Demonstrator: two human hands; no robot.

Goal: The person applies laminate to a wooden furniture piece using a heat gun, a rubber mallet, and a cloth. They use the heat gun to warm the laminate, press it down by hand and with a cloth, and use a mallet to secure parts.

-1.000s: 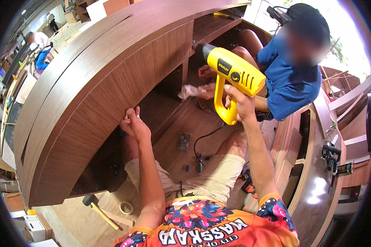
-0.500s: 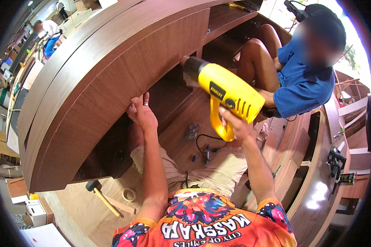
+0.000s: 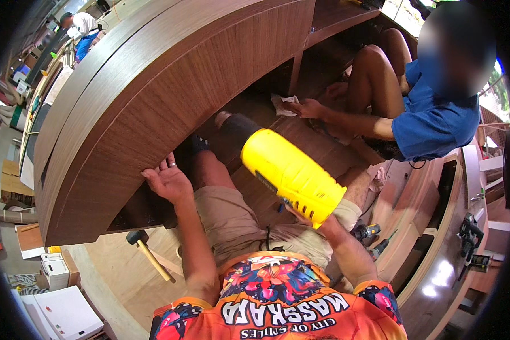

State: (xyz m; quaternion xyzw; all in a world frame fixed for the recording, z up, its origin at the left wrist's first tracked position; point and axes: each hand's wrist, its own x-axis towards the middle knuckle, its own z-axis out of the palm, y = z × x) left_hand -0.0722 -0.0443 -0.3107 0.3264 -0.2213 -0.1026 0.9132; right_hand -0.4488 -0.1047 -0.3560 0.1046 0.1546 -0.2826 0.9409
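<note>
My right hand point(image 3: 330, 225) grips a yellow heat gun point(image 3: 292, 173) with a dark nozzle. Its body hides the handle and most of my fingers. The nozzle points up and left, toward the lower edge of a curved wood-grain panel point(image 3: 170, 85). At that edge, further left, my left hand point(image 3: 173, 182) is turned palm up with the thumb spread from the fingers. Its thumb and fingertips touch the panel's lower edge. Across from me, a seated person in a blue shirt point(image 3: 436, 124) holds a crumpled white cloth or paper point(image 3: 283, 105) inside the cabinet.
A mallet point(image 3: 148, 255) lies on the board at lower left. Cordless drills point(image 3: 367, 231) lie beside my leg at right. Another black power tool point(image 3: 469, 233) rests on the right-hand panel. White boxes point(image 3: 68, 314) stand lower left; another person point(image 3: 85, 31) works far left.
The heat gun has swung down and left, its body now covering its handle. My left hand has slid down-left along the panel edge and opened. The other person's hand with the white piece has come into view.
</note>
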